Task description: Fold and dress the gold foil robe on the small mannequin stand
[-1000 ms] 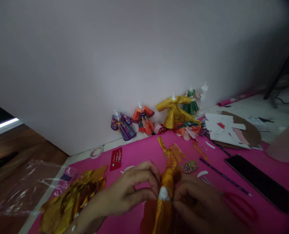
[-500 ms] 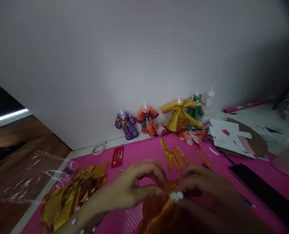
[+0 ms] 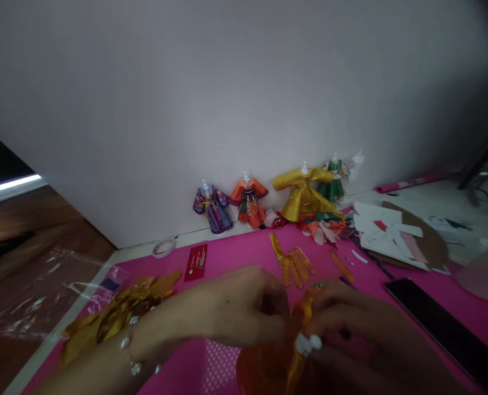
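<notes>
Low in the middle, an orange-gold doll garment (image 3: 268, 365) lies between my hands, its folds dark and partly blurred. A white knobbed piece (image 3: 307, 344), like the neck of a small doll form, pokes out of the garment beside my right fingers. My left hand (image 3: 244, 307) is closed, thumb and fingers pinching the cloth at its upper left edge. My right hand (image 3: 359, 329) is curled around the garment's right side, next to the white piece. The fingertips of both hands are partly hidden. Flat gold cut strips (image 3: 292, 266) lie just beyond the hands.
Small doll forms stand along the wall, wearing a purple robe (image 3: 213, 208), an orange robe (image 3: 249, 200) and a yellow robe (image 3: 304, 192). Gold scraps (image 3: 116, 312) lie left; a phone (image 3: 437, 323) lies right. A red card (image 3: 196, 262) and tape roll (image 3: 164, 247) sit behind.
My left hand has turned over and its fingers have closed onto the cloth. The garment and white piece have shifted slightly right and down, and an orange fold now rises between my hands.
</notes>
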`<action>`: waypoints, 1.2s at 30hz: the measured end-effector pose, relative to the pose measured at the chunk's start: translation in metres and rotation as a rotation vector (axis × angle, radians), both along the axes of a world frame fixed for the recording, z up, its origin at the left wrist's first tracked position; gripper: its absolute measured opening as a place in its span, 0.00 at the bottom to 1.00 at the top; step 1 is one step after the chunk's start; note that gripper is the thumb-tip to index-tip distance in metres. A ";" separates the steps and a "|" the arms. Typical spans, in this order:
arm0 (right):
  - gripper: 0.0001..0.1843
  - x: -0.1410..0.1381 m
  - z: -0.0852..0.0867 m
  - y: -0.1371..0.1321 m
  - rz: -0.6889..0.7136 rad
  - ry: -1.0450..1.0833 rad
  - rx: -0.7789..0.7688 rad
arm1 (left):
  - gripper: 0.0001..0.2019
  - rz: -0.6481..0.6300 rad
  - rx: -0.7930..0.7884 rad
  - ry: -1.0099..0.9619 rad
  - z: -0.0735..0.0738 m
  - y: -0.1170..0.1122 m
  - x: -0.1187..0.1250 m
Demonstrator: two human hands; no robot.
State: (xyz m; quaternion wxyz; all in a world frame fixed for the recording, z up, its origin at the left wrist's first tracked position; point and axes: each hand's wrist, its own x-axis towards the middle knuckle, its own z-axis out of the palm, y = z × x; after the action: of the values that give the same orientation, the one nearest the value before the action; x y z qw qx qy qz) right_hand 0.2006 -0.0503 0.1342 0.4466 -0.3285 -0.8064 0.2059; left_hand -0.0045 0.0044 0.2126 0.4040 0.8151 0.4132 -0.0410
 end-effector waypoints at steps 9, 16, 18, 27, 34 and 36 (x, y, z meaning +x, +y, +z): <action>0.07 -0.003 0.008 0.001 -0.023 0.018 0.029 | 0.06 -0.048 -0.009 0.024 0.005 -0.002 0.004; 0.08 -0.003 0.008 0.000 0.000 0.029 0.014 | 0.04 -0.017 -0.009 0.070 0.005 -0.002 0.007; 0.08 -0.004 0.007 0.000 0.002 0.029 0.013 | 0.05 0.015 0.003 0.094 0.003 -0.004 0.008; 0.09 -0.006 0.006 -0.001 -0.058 0.062 -0.059 | 0.05 0.102 0.061 0.010 -0.004 -0.009 0.005; 0.07 -0.006 0.000 0.002 -0.107 0.125 -0.172 | 0.05 0.283 0.225 -0.128 -0.011 -0.019 -0.012; 0.07 -0.007 0.000 0.004 -0.125 0.125 -0.185 | 0.05 0.292 0.311 -0.145 -0.013 -0.029 -0.012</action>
State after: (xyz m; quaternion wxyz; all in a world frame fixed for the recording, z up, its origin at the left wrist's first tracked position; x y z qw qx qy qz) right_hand 0.1937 -0.0462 0.1343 0.4757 -0.4044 -0.7325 0.2715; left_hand -0.0165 -0.0242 0.1994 0.3037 0.8000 0.4979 0.1408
